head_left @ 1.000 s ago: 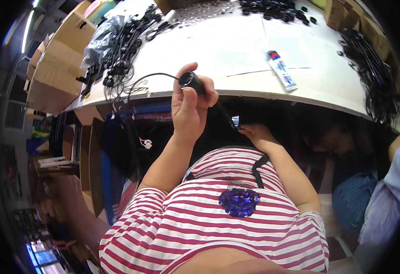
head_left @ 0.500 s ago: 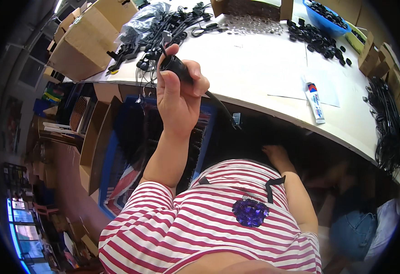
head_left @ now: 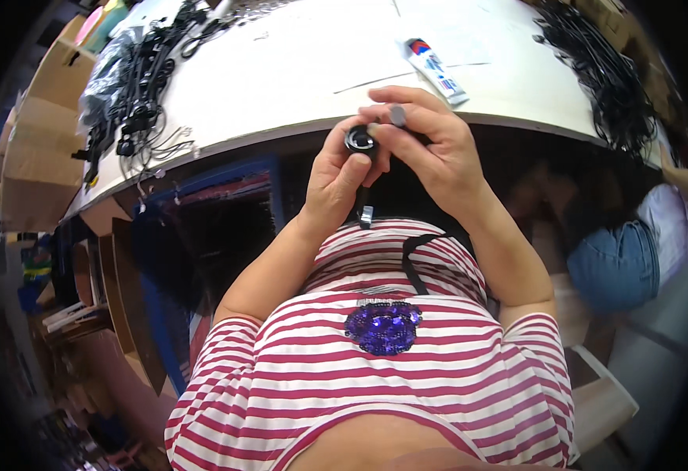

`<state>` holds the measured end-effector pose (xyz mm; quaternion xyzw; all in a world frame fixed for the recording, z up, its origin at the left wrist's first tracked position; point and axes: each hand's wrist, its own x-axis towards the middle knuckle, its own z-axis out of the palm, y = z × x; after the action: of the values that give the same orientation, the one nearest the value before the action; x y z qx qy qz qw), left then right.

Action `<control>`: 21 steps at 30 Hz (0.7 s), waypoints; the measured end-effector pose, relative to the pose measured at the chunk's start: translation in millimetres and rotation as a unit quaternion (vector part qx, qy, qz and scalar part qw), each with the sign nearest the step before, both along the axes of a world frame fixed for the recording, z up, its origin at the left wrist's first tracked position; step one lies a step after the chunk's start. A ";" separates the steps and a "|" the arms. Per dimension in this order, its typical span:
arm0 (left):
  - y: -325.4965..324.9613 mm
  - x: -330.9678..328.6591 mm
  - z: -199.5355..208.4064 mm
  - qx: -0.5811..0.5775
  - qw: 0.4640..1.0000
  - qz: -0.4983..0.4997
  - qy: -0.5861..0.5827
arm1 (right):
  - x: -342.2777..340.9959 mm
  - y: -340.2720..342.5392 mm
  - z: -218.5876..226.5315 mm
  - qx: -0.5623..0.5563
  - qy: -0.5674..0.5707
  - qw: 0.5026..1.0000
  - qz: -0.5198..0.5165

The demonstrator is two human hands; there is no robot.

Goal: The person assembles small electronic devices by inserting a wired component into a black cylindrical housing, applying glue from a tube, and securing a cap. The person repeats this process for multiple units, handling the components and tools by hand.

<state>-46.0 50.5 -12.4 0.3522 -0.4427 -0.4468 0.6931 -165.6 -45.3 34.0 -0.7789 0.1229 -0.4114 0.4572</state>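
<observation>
My left hand (head_left: 334, 179) is closed around a short black cylindrical part (head_left: 360, 141), its open round end facing up with a shiny ring inside. From beneath it a dark cable hangs down to a small silvery end piece (head_left: 367, 217) in front of my striped shirt. My right hand (head_left: 438, 149) meets the left one at the part. Between its thumb and fingers is a small piece with a round grey end (head_left: 397, 115); its other end is hidden at the part's opening. Both hands are in front of the table's near edge.
A blue-and-white tube (head_left: 436, 72) lies on the white table (head_left: 297, 74) beyond my right hand. Black cables lie heaped at the left (head_left: 144, 98) and right (head_left: 599, 74). Cardboard boxes (head_left: 46, 149) stand at far left. Another person's denim-clad leg (head_left: 615, 263) is at the right.
My left hand has come down from above the table with the black part. My right hand has risen from my lap to meet it. The view has turned rightward and lower.
</observation>
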 end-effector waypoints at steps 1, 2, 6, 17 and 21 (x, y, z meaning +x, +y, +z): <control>-1.1 -4.8 -2.3 -0.004 1.000 -0.006 -0.002 | -0.7 -0.1 -3.6 0.032 0.004 0.999 0.016; -2.3 -5.4 -5.7 0.017 1.000 -0.011 0.003 | -2.5 -0.1 -6.5 0.063 0.008 0.998 0.029; -8.6 -9.6 -28.4 -0.039 0.998 -0.045 0.017 | -7.6 1.7 -12.7 0.037 -0.016 0.999 0.010; -1.7 -3.2 -70.7 0.114 0.993 -0.030 0.008 | 19.8 11.0 -10.4 0.230 0.060 0.967 0.092; 7.8 24.8 -44.1 0.101 0.991 0.072 -0.049 | 22.5 6.2 -16.6 0.120 0.103 0.987 0.009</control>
<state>-21.2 58.4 -56.5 0.4733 -0.4021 -0.4202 0.6616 -143.1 -39.2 17.4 -0.7575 0.2103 -0.3072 0.5363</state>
